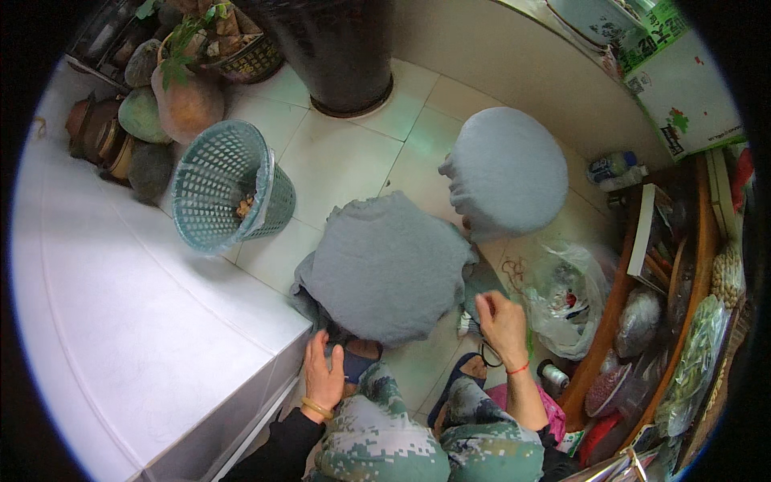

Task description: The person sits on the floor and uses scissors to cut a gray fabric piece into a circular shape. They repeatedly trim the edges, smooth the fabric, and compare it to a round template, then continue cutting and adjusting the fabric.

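Observation:
Grey cloth [391,265] lies gathered over a low, rounded thing on the floor before me; what it covers is hidden. My left hand [324,370], with a bangle on its wrist, is by the near left edge of the cloth, fingers spread and nothing held. My right hand [501,322], with a red string on its wrist, is raised at the right of the cloth, its fingers bent; whether something thin is between them I cannot tell. A round stool-like thing with a fitted grey cover [512,172] stands beyond, to the right.
A teal plastic basket [283,199] with a liner stands at the left, near a white ledge [162,319]. Gourds [187,102] and a dark pillar-like vessel [346,60] are behind. At the right are a clear plastic bag [566,301], a thread spool [553,373] and a crowded wooden shelf [608,325].

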Demonstrator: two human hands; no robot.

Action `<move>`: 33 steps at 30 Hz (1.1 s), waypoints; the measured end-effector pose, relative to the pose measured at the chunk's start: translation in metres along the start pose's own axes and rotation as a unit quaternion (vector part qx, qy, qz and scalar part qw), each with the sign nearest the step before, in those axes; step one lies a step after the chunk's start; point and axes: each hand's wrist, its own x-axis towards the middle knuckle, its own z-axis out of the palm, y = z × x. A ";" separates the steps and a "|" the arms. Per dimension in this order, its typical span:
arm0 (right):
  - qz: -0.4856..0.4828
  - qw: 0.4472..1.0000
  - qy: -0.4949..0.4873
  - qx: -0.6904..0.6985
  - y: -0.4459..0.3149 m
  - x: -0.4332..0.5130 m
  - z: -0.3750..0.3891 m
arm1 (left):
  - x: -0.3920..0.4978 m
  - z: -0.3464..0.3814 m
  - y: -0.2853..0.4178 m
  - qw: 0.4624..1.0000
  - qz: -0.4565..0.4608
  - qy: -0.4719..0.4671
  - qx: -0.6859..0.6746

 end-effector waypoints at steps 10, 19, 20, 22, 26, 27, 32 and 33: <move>-0.391 0.915 -0.003 -0.099 -0.113 0.147 0.064 | 0.186 0.056 0.124 0.861 0.365 0.080 0.345; -0.254 0.961 -0.092 0.056 -0.093 0.173 0.076 | 0.237 0.044 0.123 0.932 0.276 0.037 0.233; -0.244 0.962 -0.101 0.063 -0.090 0.175 0.077 | 0.241 0.042 0.123 0.935 0.263 0.026 0.236; -0.241 0.962 -0.106 0.071 -0.085 0.179 0.078 | 0.248 0.040 0.122 0.941 0.230 -0.002 0.246; -0.246 0.956 -0.127 0.102 -0.081 0.183 0.074 | 0.252 0.041 0.117 0.937 0.257 0.031 0.234; -0.250 0.951 -0.134 0.120 -0.080 0.178 0.072 | 0.246 0.042 0.112 0.933 0.274 0.060 0.225; -0.275 0.956 0.054 0.088 -0.054 0.120 0.066 | 0.184 0.044 0.067 0.921 0.309 0.228 0.069; -0.242 0.961 0.052 0.121 -0.047 0.104 0.070 | 0.171 0.042 0.056 0.940 0.272 0.203 -0.035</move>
